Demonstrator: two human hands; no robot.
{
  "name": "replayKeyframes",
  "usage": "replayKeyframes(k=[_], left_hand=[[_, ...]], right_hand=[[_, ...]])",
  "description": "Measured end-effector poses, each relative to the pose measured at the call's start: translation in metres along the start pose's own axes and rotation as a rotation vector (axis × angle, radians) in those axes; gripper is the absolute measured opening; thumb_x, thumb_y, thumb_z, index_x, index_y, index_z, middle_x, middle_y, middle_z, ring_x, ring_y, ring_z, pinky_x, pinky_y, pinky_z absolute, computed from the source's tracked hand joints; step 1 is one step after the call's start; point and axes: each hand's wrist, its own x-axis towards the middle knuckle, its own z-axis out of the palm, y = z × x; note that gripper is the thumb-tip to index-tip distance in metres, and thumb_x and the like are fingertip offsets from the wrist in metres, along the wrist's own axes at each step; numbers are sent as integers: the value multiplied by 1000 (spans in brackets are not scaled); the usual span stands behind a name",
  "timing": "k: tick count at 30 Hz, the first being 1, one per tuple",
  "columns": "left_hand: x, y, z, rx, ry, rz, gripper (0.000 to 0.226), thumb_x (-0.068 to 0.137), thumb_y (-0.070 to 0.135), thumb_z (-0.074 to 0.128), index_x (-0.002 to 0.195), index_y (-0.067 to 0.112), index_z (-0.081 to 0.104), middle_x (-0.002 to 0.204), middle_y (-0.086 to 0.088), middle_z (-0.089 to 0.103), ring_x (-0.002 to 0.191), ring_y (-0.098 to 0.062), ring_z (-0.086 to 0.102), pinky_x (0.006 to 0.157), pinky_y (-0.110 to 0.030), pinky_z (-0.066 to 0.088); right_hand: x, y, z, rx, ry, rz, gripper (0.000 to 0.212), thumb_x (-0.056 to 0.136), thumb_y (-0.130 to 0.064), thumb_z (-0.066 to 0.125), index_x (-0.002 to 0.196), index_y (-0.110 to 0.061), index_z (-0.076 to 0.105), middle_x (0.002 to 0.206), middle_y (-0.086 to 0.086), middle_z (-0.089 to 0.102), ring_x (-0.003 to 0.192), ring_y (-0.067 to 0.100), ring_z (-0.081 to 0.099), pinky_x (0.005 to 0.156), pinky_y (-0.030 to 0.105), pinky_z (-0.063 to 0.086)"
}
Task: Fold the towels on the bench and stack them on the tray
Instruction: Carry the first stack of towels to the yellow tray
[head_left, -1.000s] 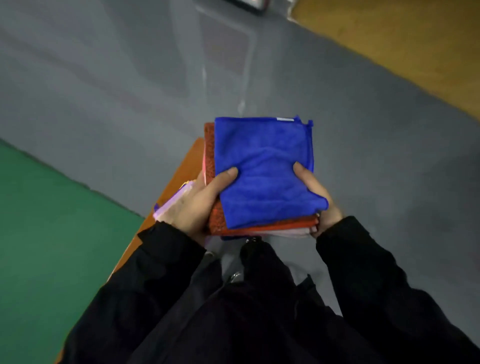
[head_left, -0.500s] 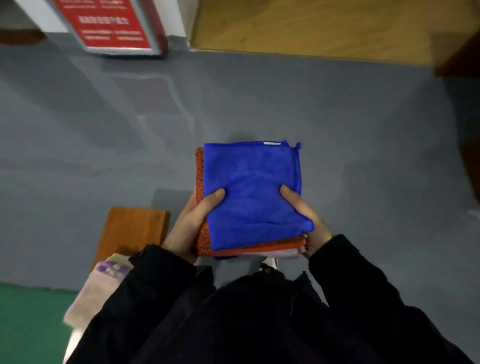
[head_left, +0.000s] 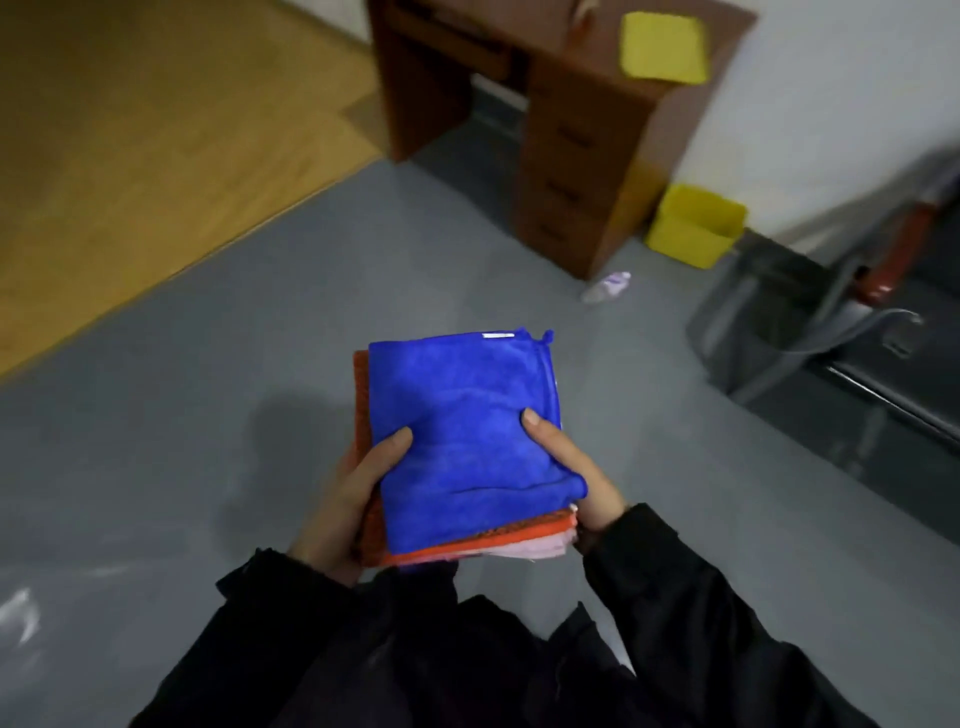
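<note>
A stack of folded towels is held in front of my chest, above the grey floor. A blue towel (head_left: 467, 431) lies on top, an orange towel (head_left: 363, 535) under it, and a pink one (head_left: 535, 548) shows at the near edge. My left hand (head_left: 348, 499) grips the stack's left side with the thumb pressed on the blue towel. My right hand (head_left: 576, 478) grips the right side, thumb on top. A yellow tray (head_left: 665, 47) lies on a wooden desk at the back. The bench is out of view.
The brown wooden desk (head_left: 566, 145) with drawers stands at the back by a white wall. A yellow bin (head_left: 696, 226) sits on the floor beside it, with a small bottle (head_left: 608, 287) lying near. A dark metal frame (head_left: 831, 332) stands at right. Wooden flooring (head_left: 130, 130) lies at left.
The view has swung to the right, away from the bench and red sign, toward the desk and tray. Both hands keep the same hold on the towel stack.
</note>
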Motion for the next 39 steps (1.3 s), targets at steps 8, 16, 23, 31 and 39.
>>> replayKeyframes(k=[8, 16, 23, 31, 39], left_hand=[[210, 50, 131, 135, -327, -227, 57, 88, 29, 74, 140, 12, 57, 132, -15, 67, 121, -32, 66, 101, -50, 53], [361, 92, 296, 310, -552, -324, 58, 86, 29, 75, 140, 18, 56, 131, -10, 68, 121, -30, 66, 108, -53, 47], [504, 76, 423, 418, -673, -463, 69, 83, 34, 79, 144, 15, 53, 136, -15, 64, 125, -35, 62, 111, -56, 44], [635, 94, 604, 387, -653, -391, 58, 84, 27, 74, 138, 17, 58, 133, -13, 67, 120, -33, 66, 98, -49, 56], [815, 78, 765, 373, -581, -364, 55, 86, 29, 71, 138, 22, 57, 130, -7, 69, 119, -29, 67, 98, -47, 56]], right_hand=[[63, -133, -87, 281, 221, -121, 56, 103, -45, 51, 146, -9, 55, 141, 19, 62, 130, 35, 60, 111, 49, 48], [94, -268, -168, 534, 424, -334, 54, 102, -40, 52, 145, -8, 55, 139, 16, 64, 127, 31, 63, 100, 42, 56], [159, -352, -285, 667, 468, -356, 56, 102, -42, 52, 146, -7, 53, 140, 19, 62, 129, 34, 61, 100, 44, 56], [211, -525, -426, 573, 460, -393, 66, 97, -43, 68, 151, -10, 47, 145, 18, 58, 134, 34, 57, 112, 49, 45], [300, -703, -590, 401, 514, -303, 94, 64, -38, 92, 145, -12, 52, 130, 16, 70, 115, 32, 70, 82, 39, 61]])
